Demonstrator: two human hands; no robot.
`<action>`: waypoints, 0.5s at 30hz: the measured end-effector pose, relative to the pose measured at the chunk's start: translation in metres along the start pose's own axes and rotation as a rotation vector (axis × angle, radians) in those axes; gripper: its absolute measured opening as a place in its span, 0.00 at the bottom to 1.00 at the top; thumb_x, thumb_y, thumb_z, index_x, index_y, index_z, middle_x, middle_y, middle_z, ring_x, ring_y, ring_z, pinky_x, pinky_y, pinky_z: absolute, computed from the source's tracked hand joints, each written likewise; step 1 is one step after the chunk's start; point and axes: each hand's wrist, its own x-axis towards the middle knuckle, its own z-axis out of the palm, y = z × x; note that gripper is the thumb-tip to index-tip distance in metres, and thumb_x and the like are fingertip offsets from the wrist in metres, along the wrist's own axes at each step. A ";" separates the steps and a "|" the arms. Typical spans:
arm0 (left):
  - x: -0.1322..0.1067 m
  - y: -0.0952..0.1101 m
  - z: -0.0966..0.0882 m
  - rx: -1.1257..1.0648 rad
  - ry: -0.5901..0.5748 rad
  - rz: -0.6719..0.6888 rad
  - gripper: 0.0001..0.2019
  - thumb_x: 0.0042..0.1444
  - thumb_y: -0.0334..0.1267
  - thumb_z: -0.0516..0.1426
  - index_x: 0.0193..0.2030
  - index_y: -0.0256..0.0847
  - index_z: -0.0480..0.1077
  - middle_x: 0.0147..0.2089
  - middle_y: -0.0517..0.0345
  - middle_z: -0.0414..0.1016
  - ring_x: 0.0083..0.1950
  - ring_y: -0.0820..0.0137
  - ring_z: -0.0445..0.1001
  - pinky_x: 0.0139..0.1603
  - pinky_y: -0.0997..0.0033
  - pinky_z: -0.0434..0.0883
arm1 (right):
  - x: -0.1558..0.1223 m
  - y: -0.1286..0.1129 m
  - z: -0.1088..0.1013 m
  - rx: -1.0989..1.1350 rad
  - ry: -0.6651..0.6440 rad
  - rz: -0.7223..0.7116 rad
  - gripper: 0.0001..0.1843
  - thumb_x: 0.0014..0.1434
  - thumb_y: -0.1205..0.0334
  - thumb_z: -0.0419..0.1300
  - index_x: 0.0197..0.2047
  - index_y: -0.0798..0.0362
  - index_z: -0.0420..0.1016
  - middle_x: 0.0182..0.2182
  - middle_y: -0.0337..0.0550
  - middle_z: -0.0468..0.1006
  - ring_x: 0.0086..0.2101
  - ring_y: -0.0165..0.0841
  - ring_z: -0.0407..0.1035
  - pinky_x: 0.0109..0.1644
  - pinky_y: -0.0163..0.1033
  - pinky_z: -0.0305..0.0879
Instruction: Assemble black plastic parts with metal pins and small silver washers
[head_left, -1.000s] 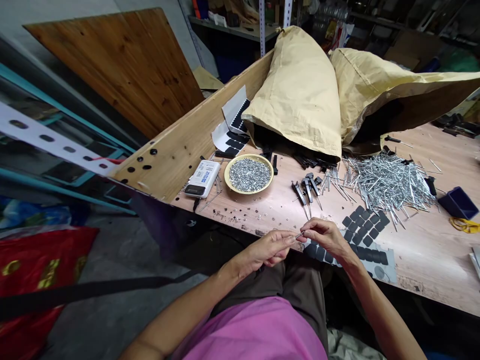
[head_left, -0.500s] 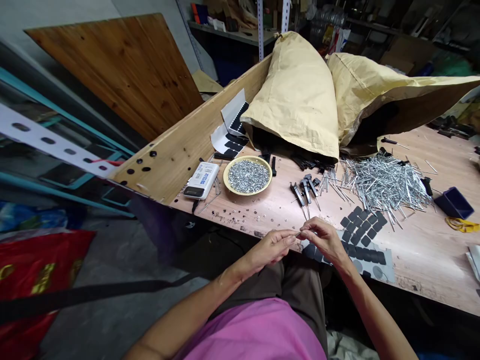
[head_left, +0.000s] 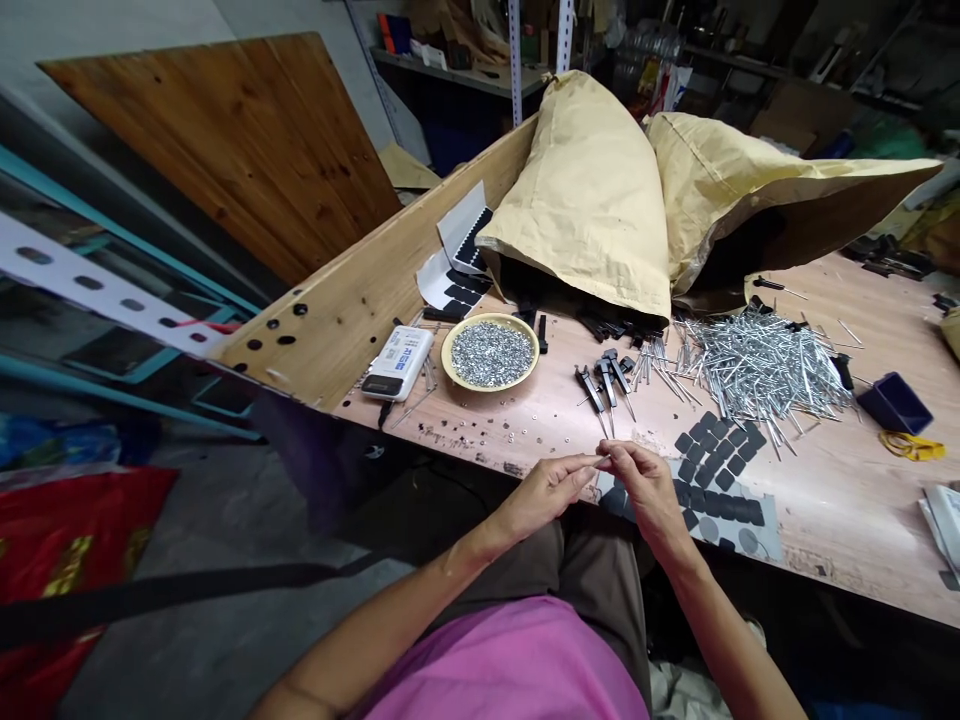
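A thin metal pin (head_left: 600,462) is being pinched between the fingertips of both hands, just over the near edge of the table (head_left: 847,520). The left hand (head_left: 546,492) is closing thumb and forefinger on one end, and the right hand (head_left: 645,487) is gripping the other end, its fingers curled in; the two hands are touching at the tips. Under the right hand a sheet of dark pads (head_left: 720,490) is lying flat on the table. Just beyond the hands a few black-handled pieces (head_left: 604,378) are sitting beside a big heap of shiny pins (head_left: 757,365). To the left of those a yellow bowl (head_left: 490,352) is holding small metal bits, with a white box (head_left: 396,362) next to it. Two tan sacks (head_left: 600,200) are lying open at the back.
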 end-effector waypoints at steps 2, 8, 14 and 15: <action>0.002 -0.002 0.003 0.013 0.014 0.014 0.29 0.56 0.54 0.51 0.52 0.30 0.70 0.18 0.71 0.45 0.19 0.80 0.46 0.19 0.78 0.46 | -0.003 0.001 0.003 -0.029 0.042 -0.043 0.21 0.52 0.42 0.61 0.34 0.52 0.79 0.31 0.43 0.79 0.32 0.34 0.74 0.42 0.42 0.72; 0.004 -0.005 0.005 -0.014 0.037 0.029 0.27 0.57 0.51 0.50 0.55 0.31 0.68 0.19 0.71 0.46 0.19 0.79 0.46 0.19 0.78 0.49 | -0.009 0.003 0.006 -0.035 0.085 -0.125 0.17 0.56 0.47 0.59 0.35 0.51 0.79 0.34 0.44 0.79 0.36 0.34 0.74 0.44 0.41 0.73; 0.003 0.000 0.002 0.181 0.066 0.077 0.20 0.57 0.43 0.50 0.50 0.34 0.73 0.24 0.60 0.67 0.26 0.74 0.60 0.28 0.75 0.60 | -0.004 0.003 -0.007 -0.057 -0.014 -0.098 0.16 0.53 0.46 0.61 0.35 0.50 0.79 0.34 0.44 0.80 0.35 0.36 0.75 0.43 0.43 0.74; 0.004 0.001 0.001 0.215 0.060 0.079 0.19 0.57 0.42 0.51 0.50 0.35 0.74 0.26 0.58 0.70 0.28 0.73 0.62 0.28 0.75 0.61 | -0.003 0.002 -0.010 -0.093 -0.038 -0.122 0.16 0.53 0.47 0.62 0.35 0.50 0.80 0.33 0.44 0.80 0.34 0.36 0.75 0.42 0.42 0.74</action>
